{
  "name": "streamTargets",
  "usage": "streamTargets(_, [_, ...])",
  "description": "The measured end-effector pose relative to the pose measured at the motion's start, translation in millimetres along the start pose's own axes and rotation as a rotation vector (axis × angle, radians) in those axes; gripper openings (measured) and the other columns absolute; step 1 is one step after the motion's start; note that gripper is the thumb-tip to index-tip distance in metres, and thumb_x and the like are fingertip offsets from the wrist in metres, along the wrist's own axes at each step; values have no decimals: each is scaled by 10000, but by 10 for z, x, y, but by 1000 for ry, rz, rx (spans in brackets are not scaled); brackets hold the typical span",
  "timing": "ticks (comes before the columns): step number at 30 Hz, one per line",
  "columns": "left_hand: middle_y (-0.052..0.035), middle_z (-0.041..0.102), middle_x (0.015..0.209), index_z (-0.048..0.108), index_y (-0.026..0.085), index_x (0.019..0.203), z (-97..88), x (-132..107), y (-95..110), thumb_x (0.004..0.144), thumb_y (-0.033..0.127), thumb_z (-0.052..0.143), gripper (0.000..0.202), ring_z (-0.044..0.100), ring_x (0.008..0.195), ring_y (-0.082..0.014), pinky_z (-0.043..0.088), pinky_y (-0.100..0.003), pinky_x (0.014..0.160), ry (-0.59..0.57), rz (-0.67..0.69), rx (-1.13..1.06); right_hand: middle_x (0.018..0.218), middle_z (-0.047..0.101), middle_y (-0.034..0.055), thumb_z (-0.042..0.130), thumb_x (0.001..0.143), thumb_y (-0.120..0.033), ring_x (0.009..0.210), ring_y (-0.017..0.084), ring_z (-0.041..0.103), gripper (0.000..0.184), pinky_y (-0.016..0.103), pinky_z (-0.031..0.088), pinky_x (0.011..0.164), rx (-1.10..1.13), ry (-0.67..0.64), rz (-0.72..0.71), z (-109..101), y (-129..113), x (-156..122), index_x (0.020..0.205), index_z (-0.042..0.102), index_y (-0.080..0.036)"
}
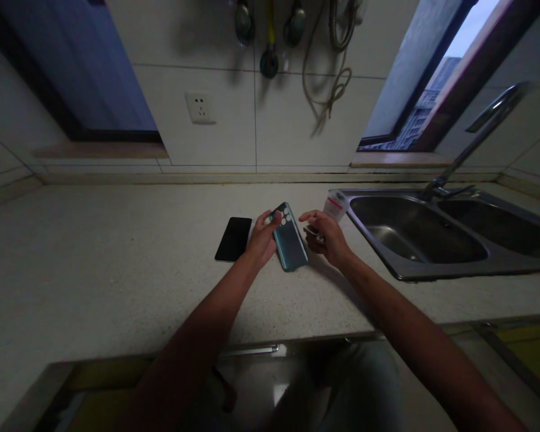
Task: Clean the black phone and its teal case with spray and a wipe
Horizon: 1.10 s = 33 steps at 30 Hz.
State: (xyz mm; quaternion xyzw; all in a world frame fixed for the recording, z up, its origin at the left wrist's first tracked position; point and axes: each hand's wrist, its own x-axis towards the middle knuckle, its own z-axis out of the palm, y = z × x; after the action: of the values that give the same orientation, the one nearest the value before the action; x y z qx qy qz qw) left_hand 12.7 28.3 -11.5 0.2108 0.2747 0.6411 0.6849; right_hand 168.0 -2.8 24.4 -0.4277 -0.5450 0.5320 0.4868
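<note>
Left hand closed around the far end of a teal phone, thumb across its camera cluster, back facing up; the phone sits low over the speckled tabletop, between both hands. Right hand just beside it, fingers half curled with the fingertips pointing at the phone, something small and dark under the palm, grip unclear. Black phone flat left of the left hand; white packet beside the sink

phone on counter | back cover right of it | sink rightmost
</note>
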Motion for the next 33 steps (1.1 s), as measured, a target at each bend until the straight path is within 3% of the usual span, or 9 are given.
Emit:
streamTargets(3, [-42,712,881,556,166,1146,15,-23,-13,697,71,825,532,681,783,-149,509,-296,843,10,-30,73,582,456,-82,669,760,-577,391,61,311,424,196,188,387,-202,64,40,-52,28,38,969,573,-222])
streamTargets(6, [-60,717,851,552,153,1119,10,-39,-6,741,70,769,443,690,779,-166,520,-314,811,7,-75,154,614,527,-55,746,711,-505,468,99,421,480,222,307,446,-462,126,18,-146,117,121,1050,616,-190])
streamTargets(9, [-56,706,800,600,152,1012,-7,-40,-19,755,83,744,303,684,778,-167,528,-335,835,3,-90,224,715,629,5,698,760,-408,607,147,549,341,255,415,564,-655,114,-68,-205,207,178,997,670,-166])
streamTargets(13, [-43,689,754,674,155,811,-18,-33,-57,720,73,748,143,648,736,-147,523,-323,868,18,-68,458,767,686,38,619,848,-364,660,171,603,281,277,441,626,-874,28,-100,-193,261,172,1000,724,-153])
streamTargets(17, [-44,682,782,704,198,722,-5,-56,-16,689,55,738,151,641,855,-205,482,-357,963,31,113,697,815,723,55,596,896,-320,693,174,641,264,276,452,662,-1062,-63,-61,-163,261,126,1058,733,-162])
streamTargets(21, [-98,685,955,677,228,748,-45,-107,187,696,86,713,156,569,1165,-306,348,-419,1122,9,372,950,890,746,91,580,922,-318,764,200,671,256,295,464,696,-1199,-93,-35,-144,241,91,1055,742,-171])
streamTargets(24, [-167,628,1205,627,228,871,-154,-112,396,693,142,716,217,390,1382,-382,268,-495,1163,179,490,1310,937,756,105,556,939,-318,826,221,690,264,307,477,724,-1216,-82,-51,-136,229,85,1041,752,-174])
streamTargets(27, [-225,575,1296,590,217,923,-303,-57,568,657,191,744,308,356,1389,-448,255,-587,1140,399,372,1592,975,762,106,551,944,-310,872,229,701,264,310,487,747,-1208,-71,-74,-137,236,92,1038,759,-177])
streamTargets(33, [-225,619,1206,567,244,887,-487,82,685,538,301,854,455,427,1333,-478,330,-614,1094,494,293,1599,947,768,100,557,943,-316,817,221,700,262,303,481,706,-1221,-80,-58,-131,243,91,1043,755,-176])
